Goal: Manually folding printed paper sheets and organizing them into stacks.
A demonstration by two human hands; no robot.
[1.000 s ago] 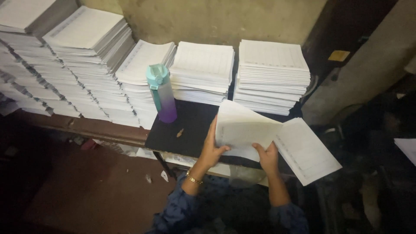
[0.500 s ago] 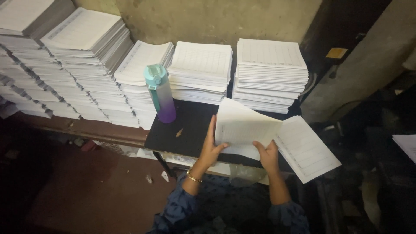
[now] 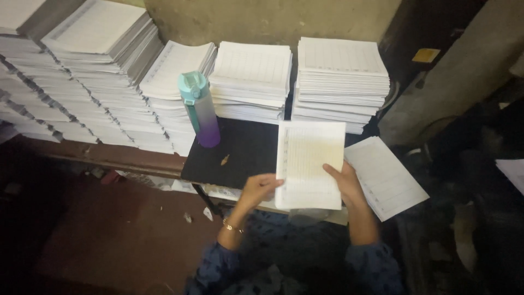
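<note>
So I had a folded bundle of ruled sheets (image 3: 309, 164) in both hands, held flat over the front edge of the black board (image 3: 245, 153) I was working at. My left hand (image 3: 261, 188) was pinching the bundle's lower left edge, thumb on top and fingers curled under it. My right hand (image 3: 345, 183) was clamped on the right side, thumb lying across the printed face and the rest of the fingers behind the paper. The bundle sat upright in my view, long side running away from me, and it looked a bit yellowish in the middle under the light.

Just to the right of it, partly tucked under my right hand, lay a loose ruled sheet (image 3: 390, 177), tilted and hanging off toward the dark floor side.

On the board's back left corner stood a water bottle (image 3: 200, 109), teal lid, body fading to purple, upright. A small brownish scrap (image 3: 224, 159) lay on the board near it. Behind all that, stacks of printed paper (image 3: 251, 82) were lined up against the wall, with taller ones off to the left.
</note>
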